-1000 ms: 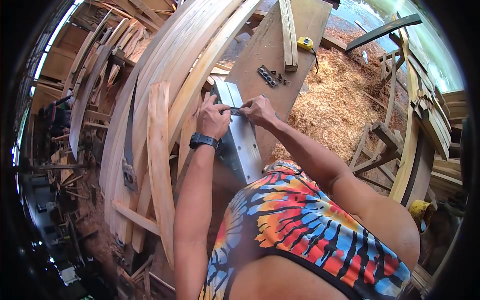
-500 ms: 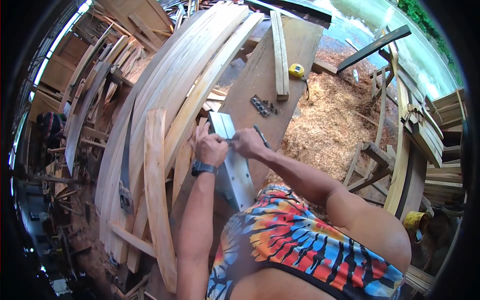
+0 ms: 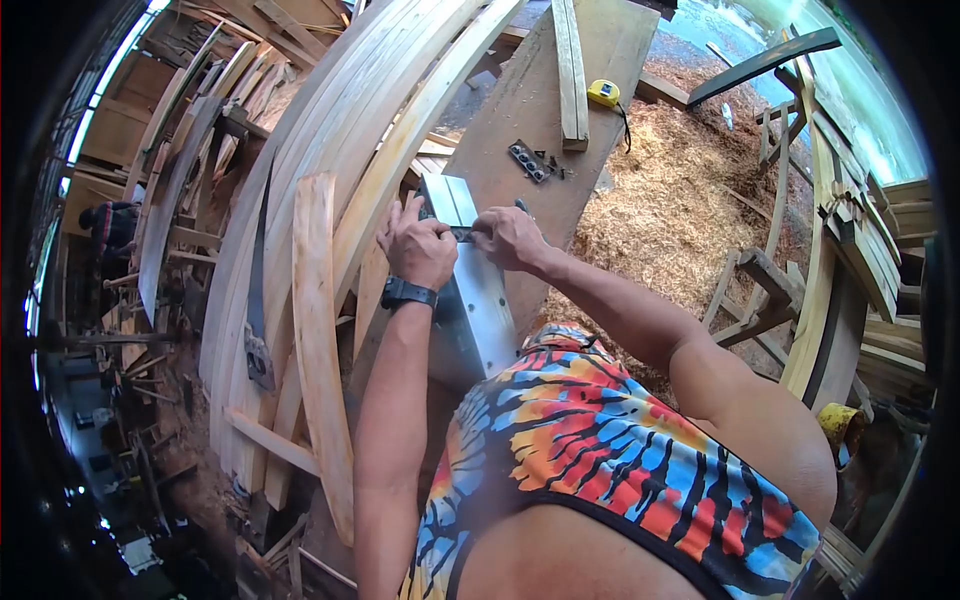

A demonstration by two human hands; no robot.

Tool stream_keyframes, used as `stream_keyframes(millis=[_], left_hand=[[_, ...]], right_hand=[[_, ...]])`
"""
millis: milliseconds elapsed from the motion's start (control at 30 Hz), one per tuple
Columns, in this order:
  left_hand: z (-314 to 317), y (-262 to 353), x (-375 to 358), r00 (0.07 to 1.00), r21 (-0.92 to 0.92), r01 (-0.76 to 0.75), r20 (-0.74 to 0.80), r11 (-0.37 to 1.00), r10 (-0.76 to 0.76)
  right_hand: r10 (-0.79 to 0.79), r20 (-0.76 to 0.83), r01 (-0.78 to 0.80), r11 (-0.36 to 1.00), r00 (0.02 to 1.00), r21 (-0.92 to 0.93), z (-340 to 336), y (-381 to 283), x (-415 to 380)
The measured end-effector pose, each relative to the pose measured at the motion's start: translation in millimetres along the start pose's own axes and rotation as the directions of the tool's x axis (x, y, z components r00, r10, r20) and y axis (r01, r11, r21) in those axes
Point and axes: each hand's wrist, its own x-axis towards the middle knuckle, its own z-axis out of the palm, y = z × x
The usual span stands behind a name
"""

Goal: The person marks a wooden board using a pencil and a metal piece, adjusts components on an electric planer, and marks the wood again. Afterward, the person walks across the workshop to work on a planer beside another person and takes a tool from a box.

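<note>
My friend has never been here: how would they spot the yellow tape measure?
Find the broad plank beside the wood shavings. On its far part lies a narrow wooden strip; the tape measure sits just right of the strip's near end, at the plank's edge. It is the only yellow thing there, with a dark strap trailing.

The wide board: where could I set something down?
On the wide board: between its left edge and the wooden bar, and between the perforated metal piece and right hand. Crowded: around the planer and left hand.
</note>
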Motion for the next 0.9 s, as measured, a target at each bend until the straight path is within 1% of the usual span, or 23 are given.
stream_keyframes(millis=[100, 133, 167, 200, 233, 267, 300, 333, 367, 433, 467, 500, 567, 600, 633, 700, 733, 833, 867, 900], left_hand=[[-6.8, 8.7, 3.4, 0.998, 0.069, -0.046, 0.045, 0.997, 0.043], [-6.8, 9.5, 5.8, 0.993, 0.04, -0.118, -0.02, 0.992, 0.119], [-5.5, 12.9, 2.6, 0.996, 0.114, -0.088, 0.008, 0.99, 0.087], [4.2, 7.3, 1.8, 0.992, 0.13, -0.118, -0.035, 0.984, 0.123], [14.6, 1.3, 2.6, 0.984, 0.147, -0.147, -0.075, 0.978, 0.16], [11.8, 4.1, 2.5, 0.983, 0.134, -0.152, -0.085, 0.979, 0.164], [8.5, 7.4, 0.7, 0.982, 0.121, -0.153, -0.09, 0.981, 0.165], [0.8, 13.4, -1.0, 0.985, 0.169, -0.145, -0.07, 0.975, 0.158], [-0.3, 12.2, -2.6, 0.988, 0.096, -0.126, -0.072, 0.987, 0.133], [-0.7, 4.9, -5.1, 0.994, -0.049, -0.083, -0.07, 0.995, 0.079], [0.0, 2.4, -6.2, 0.995, -0.051, -0.064, -0.082, 0.997, 0.06], [0.8, 0.6, -7.8, 0.995, -0.054, -0.046, -0.091, 0.997, 0.041], [1.6, -1.3, -9.6, 0.995, -0.058, -0.016, -0.096, 0.998, 0.01], [2.2, 1.0, -5.0, 0.995, -0.063, -0.011, -0.1, 0.998, 0.004], [3.9, 0.9, -5.9, 0.996, -0.064, 0.005, -0.091, 0.998, -0.011], [8.3, 0.6, -3.5, 0.994, -0.037, -0.023, -0.104, 0.999, 0.019], [9.4, 0.7, -2.4, 0.994, -0.019, -0.031, -0.103, 0.999, 0.029], [11.5, 1.7, -2.3, 0.989, -0.013, -0.062, -0.137, 0.998, 0.06], [11.2, 2.1, -2.6, 0.988, 0.0, -0.067, -0.14, 0.998, 0.066], [10.5, 2.4, -3.1, 0.987, 0.013, -0.07, -0.144, 0.997, 0.071]], right_hand=[[-0.006, -0.019, 0.006, 0.999, 1.0, -0.04, 4.5, -0.6, 1.3], [0.013, 0.021, -0.011, 0.997, 1.0, -0.082, -0.5, -8.2, 1.5], [-0.077, 0.006, 0.077, 0.991, 0.997, -0.111, 6.8, 4.4, 3.3], [-0.112, -0.002, 0.111, 0.987, 0.994, -0.114, 11.1, 11.2, 4.4], [-0.102, 0.001, 0.101, 0.994, 0.995, -0.033, 8.9, 9.4, 3.5], [-0.084, 0.017, 0.084, 0.996, 0.996, -0.001, 4.8, 3.9, 2.5], [-0.122, -0.008, 0.122, 0.992, 0.993, 0.011, 9.5, 9.6, 3.0], [-0.108, -0.021, 0.109, 0.993, 0.994, 0.049, 10.8, 11.5, 2.7], [-0.095, -0.032, 0.098, 0.991, 0.995, 0.091, 13.0, 13.5, 2.5], [0.066, 0.006, -0.066, 0.995, 0.998, 0.069, 8.0, 3.0, 0.1], [0.046, -0.01, -0.046, 0.998, 0.999, 0.032, 13.9, 7.3, 0.3], [-0.008, 0.016, 0.007, 1.0, 1.0, 0.024, 14.5, 10.2, 1.3], [-0.065, 0.0, 0.064, 0.984, 0.998, 0.167, 8.2, 6.0, 0.3], [-0.019, -0.005, 0.02, 0.992, 1.0, 0.124, -4.0, -16.5, -1.7], [0.012, 0.005, -0.013, 0.996, 1.0, 0.086, -3.5, -20.6, -0.7], [0.023, 0.012, -0.023, 1.0, 1.0, 0.011, -2.0, -27.9, 1.0], [0.01, -0.022, -0.01, 1.0, 1.0, -0.001, 4.9, -23.5, 3.3], [0.107, -0.014, -0.107, 0.994, 0.994, 0.006, 9.3, -25.7, 7.6], [0.119, -0.004, -0.119, 0.992, 0.993, -0.048, 9.3, -27.1, 9.6], [0.126, 0.006, -0.126, 0.99, 0.992, -0.06, 9.7, -28.2, 10.6]])
